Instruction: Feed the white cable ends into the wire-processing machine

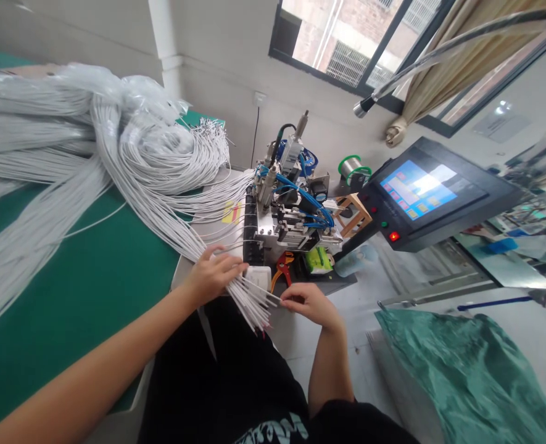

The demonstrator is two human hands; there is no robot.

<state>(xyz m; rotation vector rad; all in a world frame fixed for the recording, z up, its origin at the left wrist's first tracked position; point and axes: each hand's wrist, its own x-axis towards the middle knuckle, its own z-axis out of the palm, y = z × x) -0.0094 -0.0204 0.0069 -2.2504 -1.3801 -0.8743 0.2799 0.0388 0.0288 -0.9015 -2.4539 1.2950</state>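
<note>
A bundle of white cables (249, 305) runs from the table into my left hand (215, 271), whose fingers are wrapped over it. Beyond that hand the loose cable ends fan out over my lap, a few with reddish tips. My right hand (307, 302) pinches the end of one cable from the bundle between thumb and fingers. Just ahead of my hands stands a machine (286, 203) with metal cylinders and blue air tubes. Several separate cables lie across its grey plate toward its black slotted edge.
More white cables (157, 148) lie heaped on the green table (129, 246) at left. Orange-handled cutters (282, 268) and a green packet (318, 261) lie below the machine. A touchscreen panel (421, 188) and a wire spool (353, 168) stand to its right. Green cloth (467, 364) covers something at lower right.
</note>
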